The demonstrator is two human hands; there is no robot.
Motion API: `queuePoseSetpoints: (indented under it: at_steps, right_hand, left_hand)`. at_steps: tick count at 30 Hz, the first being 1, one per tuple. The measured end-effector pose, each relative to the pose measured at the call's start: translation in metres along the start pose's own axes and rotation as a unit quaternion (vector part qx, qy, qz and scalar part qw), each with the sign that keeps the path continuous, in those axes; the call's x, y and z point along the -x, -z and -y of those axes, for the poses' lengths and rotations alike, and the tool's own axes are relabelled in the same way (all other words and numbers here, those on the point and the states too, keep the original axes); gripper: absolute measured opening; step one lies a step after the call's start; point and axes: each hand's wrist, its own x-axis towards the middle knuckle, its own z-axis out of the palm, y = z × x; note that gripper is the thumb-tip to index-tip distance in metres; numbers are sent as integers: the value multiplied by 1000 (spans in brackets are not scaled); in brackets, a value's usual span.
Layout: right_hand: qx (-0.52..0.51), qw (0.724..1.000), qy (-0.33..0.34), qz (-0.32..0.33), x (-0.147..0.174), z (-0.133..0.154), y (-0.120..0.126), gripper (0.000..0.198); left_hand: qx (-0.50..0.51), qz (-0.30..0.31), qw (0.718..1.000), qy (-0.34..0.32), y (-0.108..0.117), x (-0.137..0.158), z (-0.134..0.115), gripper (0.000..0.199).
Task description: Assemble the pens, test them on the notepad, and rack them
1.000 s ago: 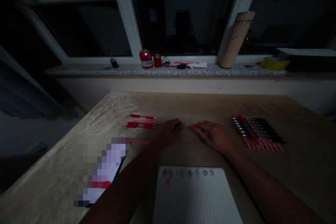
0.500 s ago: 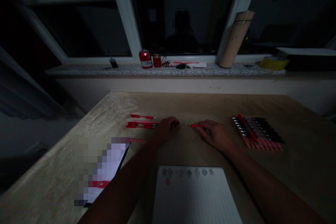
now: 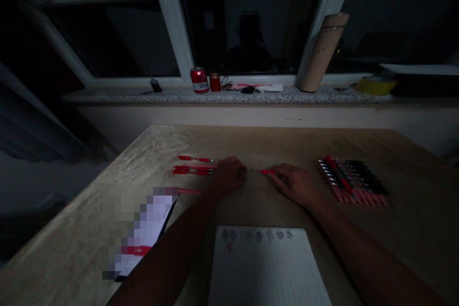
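My right hand [image 3: 294, 182] is closed on a red pen [image 3: 267, 171], whose thin bare tip points left toward my other hand. Across a small gap, my left hand [image 3: 232, 175] is closed in a pinch. A tiny shiny bit shows at its fingertips, too small and dark to name. Just left of that hand lie several red pens [image 3: 193, 170], and one more red pen [image 3: 195, 158] lies apart behind them. Below the hands is a lined notepad [image 3: 265, 267] with dark scribbles along its top and one red scribble.
At right lies a row of several pens [image 3: 358, 181] with black ends, a red pen [image 3: 339, 174] across them. A phone [image 3: 147, 234] with a lit screen lies by my left forearm. Cans [image 3: 199, 81], a tall tan cylinder [image 3: 323, 55] and yellow tape [image 3: 375, 87] stand on the windowsill.
The left fingers have turned and curled in a little, and the gap between them and the pen's tip is slightly wider. The right hand has hardly moved.
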Motion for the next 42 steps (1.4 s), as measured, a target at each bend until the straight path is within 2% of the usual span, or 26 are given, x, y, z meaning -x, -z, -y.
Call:
queuePoseSetpoints:
  at_steps: [6, 18, 28, 35, 42]
  right_hand:
    - [2, 1000, 5, 5, 0, 1, -1, 32]
    - [4, 1000, -5, 21, 0, 2, 0, 31]
    - [33, 998, -44, 3, 1, 2, 2, 34]
    - [46, 997, -54, 6, 1, 1, -2, 36]
    - [44, 998, -50, 20, 0, 4, 2, 35]
  left_hand:
    - [49, -35, 997, -38, 3, 1, -8, 16]
    - [56, -21, 997, -49, 1, -1, -8, 16]
    - [49, -55, 997, 15, -3, -3, -3, 13]
    - [-3, -41, 998, 47, -8, -3, 2, 13]
    - [-42, -17, 998, 44, -7, -3, 0, 16]
